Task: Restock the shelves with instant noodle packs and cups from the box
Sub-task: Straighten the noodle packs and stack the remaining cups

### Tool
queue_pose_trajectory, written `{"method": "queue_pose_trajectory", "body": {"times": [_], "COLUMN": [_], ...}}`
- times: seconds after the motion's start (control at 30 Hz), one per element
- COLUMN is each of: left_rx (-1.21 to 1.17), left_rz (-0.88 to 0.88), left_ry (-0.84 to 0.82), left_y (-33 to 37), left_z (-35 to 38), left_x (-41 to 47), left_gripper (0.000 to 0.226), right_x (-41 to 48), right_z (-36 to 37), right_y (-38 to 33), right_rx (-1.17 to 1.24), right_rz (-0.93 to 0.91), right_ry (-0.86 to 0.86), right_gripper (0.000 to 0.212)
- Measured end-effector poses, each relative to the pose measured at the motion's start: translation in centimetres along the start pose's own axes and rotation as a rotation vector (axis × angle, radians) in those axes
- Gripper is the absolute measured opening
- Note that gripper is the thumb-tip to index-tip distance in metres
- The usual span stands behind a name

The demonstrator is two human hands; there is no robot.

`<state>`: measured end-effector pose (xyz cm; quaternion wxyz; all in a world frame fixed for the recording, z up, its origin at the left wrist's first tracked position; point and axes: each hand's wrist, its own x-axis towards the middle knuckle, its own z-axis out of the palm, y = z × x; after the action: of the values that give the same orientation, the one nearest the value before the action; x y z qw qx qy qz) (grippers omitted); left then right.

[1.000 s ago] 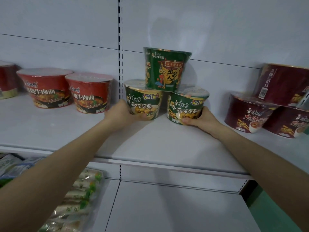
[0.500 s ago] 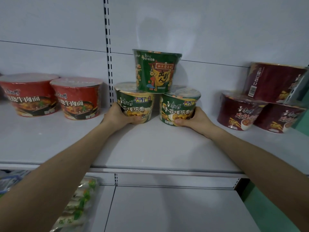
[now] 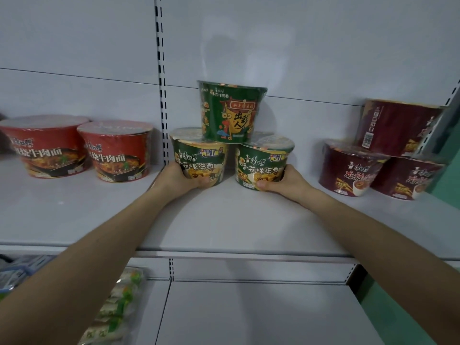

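- Noodle cups, green: left lower cup (image 3: 199,158) and right lower cup (image 3: 263,163) stand side by side on the shelf (image 3: 224,220), with the top cup (image 3: 231,113) bridging their lids.
- Your left hand (image 3: 179,180) grips the left lower cup's base and your right hand (image 3: 283,185) grips the right's. Grips and stack are unchanged over the last second, so I judge this placement nearly finished.
- The box is out of view, and your fingers behind the cups are hidden.

Two green noodle cups (image 3: 199,160) (image 3: 264,165) stand apart on the shelf (image 3: 224,220), a third (image 3: 230,112) stacked atop.
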<state>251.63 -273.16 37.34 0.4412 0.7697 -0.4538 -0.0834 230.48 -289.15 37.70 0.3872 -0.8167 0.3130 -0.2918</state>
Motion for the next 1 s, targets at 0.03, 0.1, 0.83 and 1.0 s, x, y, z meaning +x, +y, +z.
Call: {"method": "queue_pose_trajectory", "body": {"times": [0.03, 0.1, 0.83, 1.0], "left_rx": [0.033, 0.120, 0.286, 0.205], "left_rz": [0.002, 0.021, 0.232, 0.246], "left_ry": [-0.012, -0.047, 0.167, -0.001], "left_y": [0.0, -0.2, 7.1, 6.7], "left_z": [-0.1, -0.4, -6.8, -6.2], "left_x": [-0.2, -0.6, 5.0, 4.9], "left_gripper": [0.056, 0.056, 0.043, 0.075], "right_x": [-0.3, -1.0, 2.8, 3.1], "right_z": [-0.1, -0.4, -1.7, -2.6], "right_y": [-0.3, -0.6, -17.4, -17.0], "right_rx": [-0.009, -0.046, -0.888, -0.614], "right_rz": [0.009, 0.032, -0.496, -0.586], "right_ry": [-0.003, -0.033, 0.163, 0.150], "right_gripper": [0.052, 0.041, 0.040, 0.023]}}
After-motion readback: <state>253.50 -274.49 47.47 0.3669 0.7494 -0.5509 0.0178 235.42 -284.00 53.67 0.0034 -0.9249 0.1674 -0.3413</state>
